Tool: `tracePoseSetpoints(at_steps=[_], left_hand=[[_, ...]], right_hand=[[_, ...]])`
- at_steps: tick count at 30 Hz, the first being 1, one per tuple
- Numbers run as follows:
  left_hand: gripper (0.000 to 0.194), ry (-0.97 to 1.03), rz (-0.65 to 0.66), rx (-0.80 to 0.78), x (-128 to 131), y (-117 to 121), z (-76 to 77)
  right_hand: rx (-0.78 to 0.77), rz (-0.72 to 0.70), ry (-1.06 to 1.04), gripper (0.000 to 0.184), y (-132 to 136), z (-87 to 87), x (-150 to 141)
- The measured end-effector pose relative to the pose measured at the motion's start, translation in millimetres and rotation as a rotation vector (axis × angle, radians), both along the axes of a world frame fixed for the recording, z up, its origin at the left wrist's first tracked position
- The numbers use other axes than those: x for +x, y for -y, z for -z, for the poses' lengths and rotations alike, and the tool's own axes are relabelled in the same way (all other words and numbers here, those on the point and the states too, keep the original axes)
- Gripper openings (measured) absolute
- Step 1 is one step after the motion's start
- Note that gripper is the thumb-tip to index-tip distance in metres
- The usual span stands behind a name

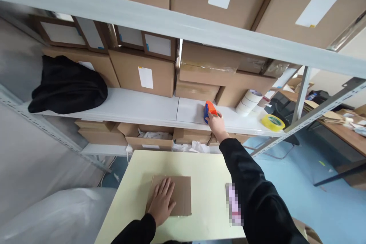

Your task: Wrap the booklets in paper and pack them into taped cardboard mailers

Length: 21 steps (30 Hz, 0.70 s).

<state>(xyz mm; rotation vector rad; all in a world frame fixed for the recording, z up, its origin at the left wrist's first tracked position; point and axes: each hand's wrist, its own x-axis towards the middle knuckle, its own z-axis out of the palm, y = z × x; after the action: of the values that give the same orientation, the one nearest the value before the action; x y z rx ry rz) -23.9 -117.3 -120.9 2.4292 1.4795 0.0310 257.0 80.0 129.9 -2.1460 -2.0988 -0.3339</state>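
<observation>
My left hand (pixel 162 203) lies flat on top of a small brown cardboard box (pixel 182 196), its fingers stretched out. The box rests on a pale yellow table (pixel 208 183). Out in front, my right arm reaches across to the white shelf (pixel 160 110), where my right hand (pixel 216 125) grips an orange and blue tape dispenser (pixel 210 107). The dispenser is at the shelf's front part, and my hand covers some of it. A pixelated pink item (pixel 234 204) lies on the table beside my right sleeve.
Stacked white tape rolls (pixel 247 103) and a yellow tape roll (pixel 272 122) sit right of the dispenser. Large cartons (pixel 143 74) line the shelf behind, with a black cloth (pixel 67 85) at left. A grey metal beam (pixel 183 23) crosses above; an open carton (pixel 148 141) sits below.
</observation>
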Motion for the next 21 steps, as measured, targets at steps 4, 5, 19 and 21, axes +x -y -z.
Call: tracePoseSetpoints(at_steps=[4,5,19,21], left_hand=[[0.064,0.021,-0.003,-0.004,-2,-1,7.1],[0.063,0.024,-0.002,0.0,-3,-1,7.6],[0.066,0.1,-0.057,-0.01,-9,-2,-10.7],[0.07,0.156,-0.139,-0.015,-22,1,-1.9]], right_hand=[[0.037,-0.013,-0.015,0.034,-15,10.0,6],[0.049,-0.027,-0.022,0.034,-16,12.1,7],[0.336,-0.261,-0.297,0.064,86,72.6,7],[0.265,-0.268,-0.415,0.071,118,106.5,3]])
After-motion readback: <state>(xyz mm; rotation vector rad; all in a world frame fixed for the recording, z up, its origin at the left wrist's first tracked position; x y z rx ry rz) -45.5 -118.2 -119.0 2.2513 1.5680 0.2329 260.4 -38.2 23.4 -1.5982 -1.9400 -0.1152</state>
